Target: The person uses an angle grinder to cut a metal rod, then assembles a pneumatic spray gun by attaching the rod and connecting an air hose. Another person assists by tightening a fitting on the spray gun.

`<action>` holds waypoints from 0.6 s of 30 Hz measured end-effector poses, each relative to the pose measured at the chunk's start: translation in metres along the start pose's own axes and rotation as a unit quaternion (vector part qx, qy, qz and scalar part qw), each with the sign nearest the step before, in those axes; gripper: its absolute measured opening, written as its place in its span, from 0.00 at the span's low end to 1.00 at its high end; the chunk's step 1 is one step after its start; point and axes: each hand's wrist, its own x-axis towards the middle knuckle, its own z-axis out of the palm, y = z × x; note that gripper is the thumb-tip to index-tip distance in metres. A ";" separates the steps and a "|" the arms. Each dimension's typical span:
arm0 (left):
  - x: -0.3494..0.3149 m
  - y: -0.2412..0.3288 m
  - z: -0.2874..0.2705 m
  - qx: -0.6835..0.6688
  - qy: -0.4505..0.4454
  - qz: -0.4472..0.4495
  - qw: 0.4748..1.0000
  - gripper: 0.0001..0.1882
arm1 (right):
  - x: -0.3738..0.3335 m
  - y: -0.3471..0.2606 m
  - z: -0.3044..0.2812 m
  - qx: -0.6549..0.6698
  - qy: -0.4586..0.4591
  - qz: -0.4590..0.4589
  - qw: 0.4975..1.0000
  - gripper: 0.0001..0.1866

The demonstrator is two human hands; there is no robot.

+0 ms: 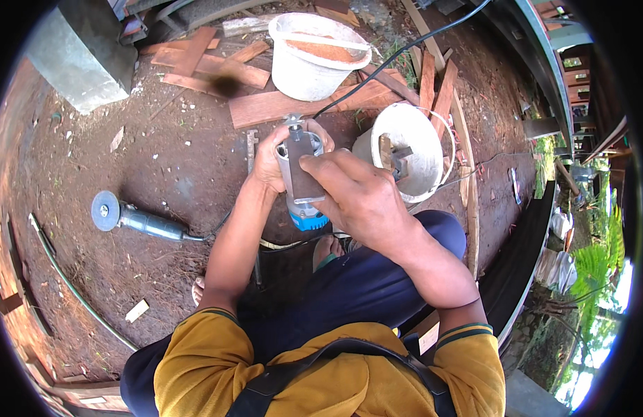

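Note:
A handheld trim router (309,218) with a silver body and a blue end cap is held before me, its cutter bit (293,120) pointing away. My left hand (271,163) is wrapped round the body near the bit end, fingertips showing on the far side. A flat dark rectangular plate (305,170) lies along the router's upper side. With closed fingers my right hand (360,189) grips this plate's right edge, index finger and thumb against it. Whether the plate is fastened to the router, I cannot tell.
An angle grinder (146,221) lies on the dirt at left. A white bucket (313,76) of reddish-brown material stands ahead; another white bucket (413,149) holding metal pieces is tilted at right. Wooden boards (266,110) lie around them. A black cable (398,54) runs past the far bucket.

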 end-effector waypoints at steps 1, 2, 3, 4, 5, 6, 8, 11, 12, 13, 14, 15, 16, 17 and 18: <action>0.001 0.000 0.000 -0.004 0.018 -0.005 1.000 0.34 | 0.001 0.001 0.000 0.004 0.002 -0.010 1.000 0.25; 0.005 0.002 -0.002 -0.002 0.022 -0.005 1.000 0.34 | 0.004 0.006 -0.001 0.005 0.002 -0.001 1.000 0.25; 0.005 0.002 -0.002 -0.002 0.044 -0.008 0.999 0.34 | 0.004 0.006 -0.002 0.012 0.002 0.002 1.000 0.25; 0.006 0.003 -0.002 -0.006 0.024 -0.010 1.000 0.33 | 0.005 0.008 -0.003 0.017 0.000 0.008 1.000 0.26; 0.007 0.003 -0.003 -0.009 0.020 -0.012 1.000 0.33 | 0.005 0.008 -0.003 0.021 -0.005 0.017 1.000 0.27; 0.008 0.003 -0.003 -0.007 0.013 -0.014 1.000 0.33 | 0.005 0.009 -0.004 0.026 -0.015 0.031 0.999 0.28; 0.009 0.002 -0.003 -0.012 0.029 -0.021 0.999 0.33 | 0.005 0.010 -0.004 0.030 -0.021 0.047 0.998 0.29; 0.008 0.003 -0.004 -0.016 0.057 -0.032 0.998 0.33 | 0.005 0.011 -0.004 0.030 -0.011 0.047 0.998 0.28; 0.008 0.003 -0.005 -0.014 0.068 -0.036 0.997 0.34 | 0.005 0.012 -0.003 0.030 -0.010 0.044 0.999 0.28; 0.007 0.003 -0.005 -0.019 0.068 -0.037 0.997 0.34 | 0.005 0.012 -0.003 0.030 -0.008 0.042 0.999 0.28; 0.007 0.003 -0.005 -0.019 0.066 -0.038 0.997 0.34 | 0.005 0.013 -0.003 0.026 -0.012 0.043 0.999 0.28; 0.007 0.004 -0.006 -0.017 0.066 -0.041 0.997 0.34 | 0.005 0.013 -0.002 0.023 -0.014 0.044 0.999 0.29; 0.008 0.004 -0.006 -0.018 0.063 -0.036 0.997 0.34 | 0.005 0.013 -0.002 0.019 -0.016 0.046 0.999 0.29; 0.007 0.003 -0.007 -0.018 0.060 -0.034 0.997 0.34 | 0.005 0.014 -0.001 0.021 -0.014 0.044 0.999 0.29; 0.007 0.002 -0.008 -0.019 0.058 -0.033 0.998 0.34 | 0.005 0.014 -0.001 0.023 -0.012 0.042 0.999 0.29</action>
